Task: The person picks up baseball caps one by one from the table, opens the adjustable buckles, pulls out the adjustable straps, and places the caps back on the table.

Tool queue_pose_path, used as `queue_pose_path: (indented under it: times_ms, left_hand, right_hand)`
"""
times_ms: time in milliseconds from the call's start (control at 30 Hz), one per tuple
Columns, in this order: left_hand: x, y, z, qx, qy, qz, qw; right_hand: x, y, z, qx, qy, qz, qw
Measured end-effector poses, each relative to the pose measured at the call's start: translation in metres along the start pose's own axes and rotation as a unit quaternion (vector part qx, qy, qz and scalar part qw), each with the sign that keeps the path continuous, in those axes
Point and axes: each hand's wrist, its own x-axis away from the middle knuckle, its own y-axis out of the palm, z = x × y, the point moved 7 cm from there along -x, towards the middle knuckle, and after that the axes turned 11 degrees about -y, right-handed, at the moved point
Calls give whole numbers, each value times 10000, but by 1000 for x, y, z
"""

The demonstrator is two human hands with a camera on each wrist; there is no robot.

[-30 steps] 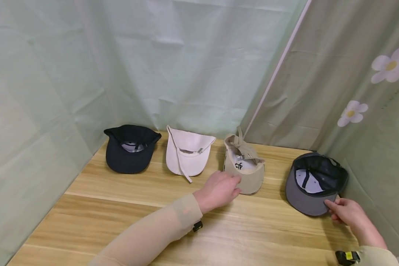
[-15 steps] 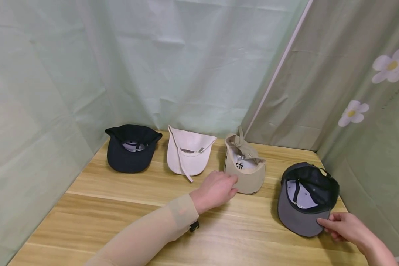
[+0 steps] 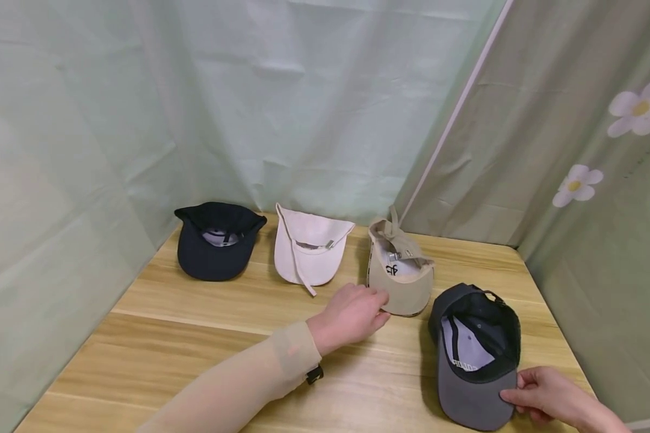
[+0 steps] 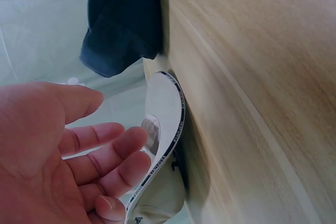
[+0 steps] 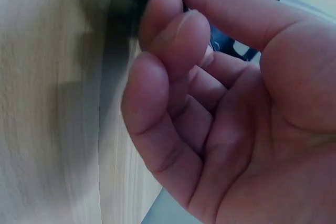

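A dark grey baseball cap lies upside down at the front right of the table, its hollow showing a pale lining and black bands. My right hand pinches the right edge of its brim between thumb and fingers. Near the brim of a beige cap, also upturned, is my left hand. In the left wrist view its fingers are loosely bent with nothing between them, and the beige cap's brim stands just beyond. The right wrist view shows only a dark bit of the grey cap behind the fingers.
A white cap with a hanging strap and a navy cap lie upturned along the back left of the wooden table. Pale green curtains close in the back and sides.
The grey cap has moved from the back right towards the front and left, turning slightly, with my right hand pinching its brim. My left hand has stayed nearly in place beside the beige cap.
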Motion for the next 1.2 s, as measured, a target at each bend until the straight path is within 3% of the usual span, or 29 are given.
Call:
queue_pose_path:
  times_ms: [267,433,700,1033,1200]
  left_hand:
    - [4,-5,6,10,115,166,9998]
    - [5,-8,9,176,151,194,9995]
    - [6,-10,14,328,289,82,9990]
    - [9,-19,9,815,243,-247,9961]
    - [11,-24,7,673,220,-282,9971]
  right_hand:
    - [3,28,-15,-494,-578,-819,9937]
    - [-1,44,-28,-491,-658,-1061,9910]
    - [-16,34,-46,330,-365,12,9988]
    - [-29,63,-71,451,-445,-51,9980]
    - [-38,79,-81,600,-418,-132,9972]
